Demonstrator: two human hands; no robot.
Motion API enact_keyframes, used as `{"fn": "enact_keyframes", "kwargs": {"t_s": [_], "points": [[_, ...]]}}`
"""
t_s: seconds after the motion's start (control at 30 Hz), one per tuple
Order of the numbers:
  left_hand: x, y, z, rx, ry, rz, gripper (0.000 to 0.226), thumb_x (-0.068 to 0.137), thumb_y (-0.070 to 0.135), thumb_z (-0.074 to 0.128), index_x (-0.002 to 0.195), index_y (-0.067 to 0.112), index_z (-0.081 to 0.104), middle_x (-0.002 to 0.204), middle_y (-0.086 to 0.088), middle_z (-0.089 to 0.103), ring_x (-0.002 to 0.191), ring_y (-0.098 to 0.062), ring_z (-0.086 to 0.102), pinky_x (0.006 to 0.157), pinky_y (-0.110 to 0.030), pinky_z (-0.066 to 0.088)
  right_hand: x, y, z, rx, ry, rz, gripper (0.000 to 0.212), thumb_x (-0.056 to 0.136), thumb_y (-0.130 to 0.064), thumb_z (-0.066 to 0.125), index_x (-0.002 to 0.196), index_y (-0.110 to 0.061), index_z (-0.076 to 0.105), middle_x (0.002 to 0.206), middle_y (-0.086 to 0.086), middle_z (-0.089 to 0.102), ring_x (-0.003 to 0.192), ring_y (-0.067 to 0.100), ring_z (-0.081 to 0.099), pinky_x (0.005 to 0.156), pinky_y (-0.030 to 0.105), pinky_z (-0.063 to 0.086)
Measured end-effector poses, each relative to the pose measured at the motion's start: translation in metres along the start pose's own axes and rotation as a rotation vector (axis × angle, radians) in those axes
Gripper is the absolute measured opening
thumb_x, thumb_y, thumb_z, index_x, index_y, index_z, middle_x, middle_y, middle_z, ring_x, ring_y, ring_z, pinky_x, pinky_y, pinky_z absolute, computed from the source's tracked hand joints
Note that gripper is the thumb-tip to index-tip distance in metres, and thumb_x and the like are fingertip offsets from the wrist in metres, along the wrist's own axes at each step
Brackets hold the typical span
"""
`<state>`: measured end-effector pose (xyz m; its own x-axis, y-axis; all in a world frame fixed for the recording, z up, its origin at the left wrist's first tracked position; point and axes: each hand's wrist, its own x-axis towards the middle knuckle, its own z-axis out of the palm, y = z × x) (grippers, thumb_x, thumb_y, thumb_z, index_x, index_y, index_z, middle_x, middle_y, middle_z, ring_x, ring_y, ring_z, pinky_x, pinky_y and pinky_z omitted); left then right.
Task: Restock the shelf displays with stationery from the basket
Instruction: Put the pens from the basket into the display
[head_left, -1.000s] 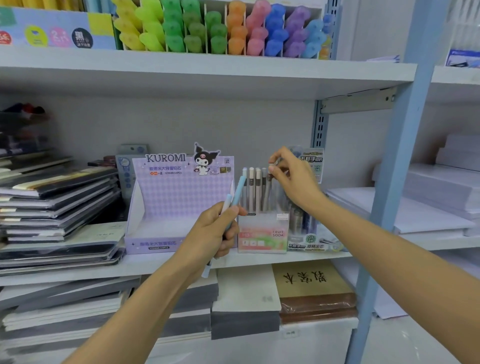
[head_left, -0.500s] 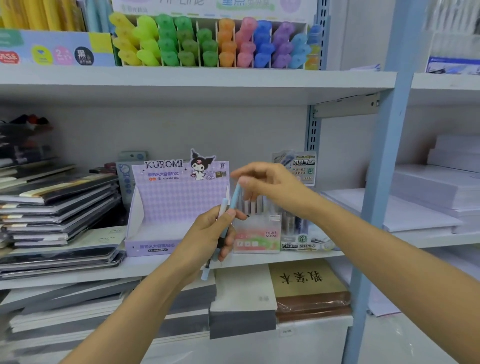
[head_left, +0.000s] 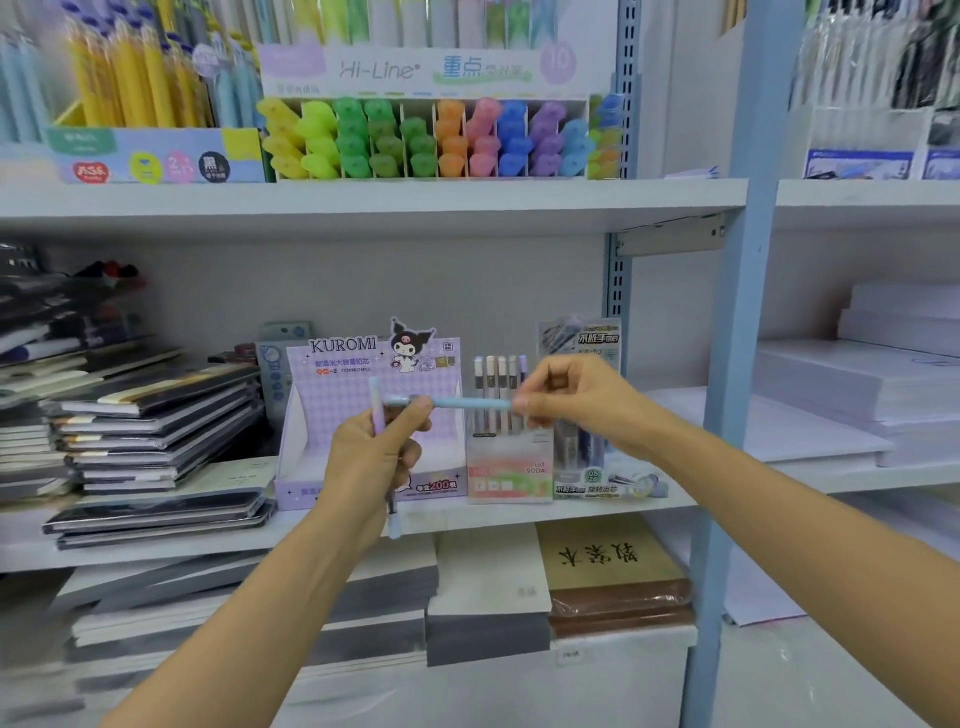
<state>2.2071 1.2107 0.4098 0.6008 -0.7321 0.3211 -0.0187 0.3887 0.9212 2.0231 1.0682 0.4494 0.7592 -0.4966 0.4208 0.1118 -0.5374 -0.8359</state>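
Observation:
My left hand (head_left: 375, 457) grips a pale purple pen (head_left: 378, 415) that stands upright in my fist, its light blue end showing below the hand. A light blue pen (head_left: 457, 402) lies level between both hands: my right hand (head_left: 569, 400) pinches its right end, and my left index finger touches its left end. Both hands hover in front of the middle shelf (head_left: 467, 525). Behind them stands the clear "Fruit Soda" pen holder (head_left: 511, 473) with several pens upright in it, and left of it the purple Kuromi display box (head_left: 332, 395).
Stacked dark notebooks (head_left: 150, 415) fill the shelf's left side. A pencil-lead display (head_left: 597, 467) sits right of the pen holder. Highlighters (head_left: 426, 140) line the upper shelf. A blue upright post (head_left: 737, 364) stands to the right, with white paper stacks (head_left: 857, 384) beyond it.
My right hand left the pens in the holder, came to my left hand and took the end of the light blue pen, which now lies level. The view tilted upward.

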Motion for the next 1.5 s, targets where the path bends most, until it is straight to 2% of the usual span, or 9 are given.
{"fn": "enact_keyframes", "kwargs": {"t_s": [0.13,0.3,0.5,0.7,0.87,1.07,1.2,1.37,1.5], "points": [[-0.007,0.007,0.007,0.002,0.053,0.057,0.017,0.082,0.028,0.075,0.074,0.015,0.067,0.051,0.011,0.056,0.038,-0.003,0.036,0.034,-0.014,0.028,-0.012,0.004,0.013,-0.151,-0.237,0.045,0.016,0.084,-0.025,0.072,0.092,-0.011,0.071,0.088,0.006,0.074,0.081,0.014,0.069,0.073,0.017,0.053],[-0.019,0.012,0.018,0.188,-0.114,0.150,0.014,0.082,0.021,0.075,0.073,0.010,0.071,0.048,0.011,0.052,0.042,-0.005,0.036,0.041,-0.013,0.033,-0.006,-0.013,0.027,-0.098,-0.007,-0.097,0.018,0.093,-0.029,0.061,0.108,-0.024,0.070,0.091,-0.003,0.072,0.076,0.007,0.065,0.073,0.023,0.056],[-0.027,0.013,0.028,0.318,-0.239,0.238,0.013,0.087,0.023,0.070,0.082,0.010,0.071,0.055,0.014,0.059,0.047,0.001,0.048,0.049,-0.011,0.039,-0.003,-0.025,0.032,-0.122,-0.039,-0.142,0.012,0.091,-0.024,0.065,0.099,-0.020,0.073,0.084,-0.004,0.070,0.080,0.011,0.064,0.075,0.022,0.053],[-0.016,0.003,0.028,0.195,-0.149,-0.041,0.024,0.102,0.018,0.037,0.100,0.013,0.061,0.095,-0.006,0.057,0.076,-0.013,0.047,0.058,-0.022,0.040,0.007,-0.025,0.013,-0.038,0.427,-0.209,0.007,0.098,-0.015,0.053,0.098,-0.010,0.057,0.080,0.003,0.067,0.066,0.009,0.062,0.062,0.021,0.052],[-0.014,-0.008,0.016,0.139,-0.279,0.030,0.029,0.105,0.029,0.035,0.100,0.014,0.060,0.079,-0.005,0.067,0.073,-0.016,0.063,0.070,-0.028,0.056,0.019,-0.005,-0.007,-0.115,0.686,-0.197,0.006,0.100,-0.016,0.049,0.094,-0.014,0.051,0.087,0.013,0.067,0.069,0.014,0.063,0.068,0.028,0.056],[-0.006,-0.018,0.015,0.161,-0.300,-0.056,0.024,0.105,0.034,0.036,0.112,0.024,0.056,0.057,0.007,0.038,0.049,-0.009,0.034,0.048,-0.023,0.035,0.035,0.026,-0.010,-0.295,0.636,-0.168,0.005,0.098,-0.013,0.052,0.094,-0.016,0.053,0.089,0.015,0.067,0.077,0.019,0.065,0.075,0.034,0.057],[0.000,-0.024,0.014,0.137,-0.243,-0.097,0.023,0.104,0.019,0.034,0.102,0.012,0.056,0.061,0.001,0.047,0.051,-0.012,0.040,0.050,-0.025,0.038,0.041,0.038,-0.007,-0.411,0.605,-0.159,0.003,0.098,-0.016,0.054,0.097,-0.014,0.057,0.083,0.008,0.068,0.081,0.022,0.067,0.079,0.045,0.055],[0.001,-0.027,0.010,0.176,-0.318,0.021,0.024,0.105,0.027,0.036,0.110,0.020,0.058,0.061,0.000,0.055,0.059,-0.017,0.055,0.061,-0.028,0.054,0.046,0.042,-0.003,-0.464,0.538,-0.158,0.003,0.096,-0.012,0.055,0.096,-0.009,0.057,0.082,0.009,0.070,0.083,0.021,0.068,0.081,0.043,0.056],[0.001,-0.031,0.012,0.180,-0.288,0.017,0.024,0.105,0.029,0.036,0.114,0.025,0.058,0.058,0.003,0.045,0.054,-0.012,0.041,0.049,-0.023,0.038,0.048,0.041,-0.007,-0.526,0.503,-0.154,0.005,0.097,-0.013,0.055,0.096,-0.009,0.057,0.083,0.008,0.071,0.082,0.020,0.067,0.081,0.039,0.055]]}}
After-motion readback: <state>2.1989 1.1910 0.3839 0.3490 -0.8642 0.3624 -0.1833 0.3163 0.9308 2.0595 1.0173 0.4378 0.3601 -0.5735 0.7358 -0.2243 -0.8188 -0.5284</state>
